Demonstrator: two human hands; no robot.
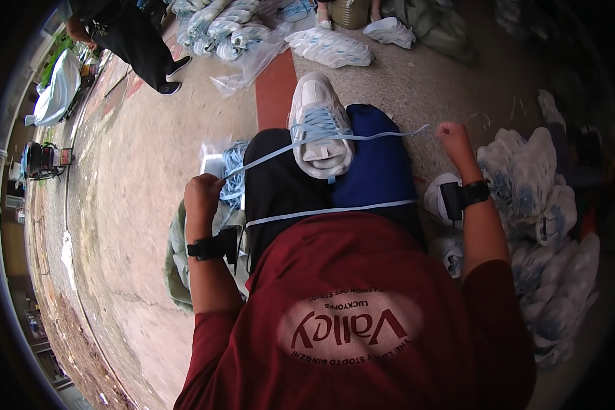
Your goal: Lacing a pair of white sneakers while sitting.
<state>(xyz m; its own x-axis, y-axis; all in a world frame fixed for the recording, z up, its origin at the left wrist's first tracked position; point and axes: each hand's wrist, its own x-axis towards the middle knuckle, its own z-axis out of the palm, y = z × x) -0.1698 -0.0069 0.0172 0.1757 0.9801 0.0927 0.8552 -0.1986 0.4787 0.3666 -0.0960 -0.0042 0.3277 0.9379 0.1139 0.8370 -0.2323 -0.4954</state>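
A white sneaker (313, 92) rests on my thighs, toe pointing away from me, with light blue lacing across its front. My left hand (203, 198) is closed on one end of the light blue shoelace (263, 160), drawn out to the left. The lace's other end stretches right across my blue-covered leg, its tip just short of my right hand (456, 142). That hand is slightly blurred, its fingers curled in; what they hold, if anything, does not show. A bundle of light blue laces (234, 167) hangs beside my left knee.
Bagged white shoes (523, 167) are heaped at my right. More wrapped shoes (222, 27) lie ahead, near clear plastic sheeting (236, 80). A light blue band (331, 212) crosses my lap. A person in dark trousers (140, 51) stands far left; another person's feet show ahead.
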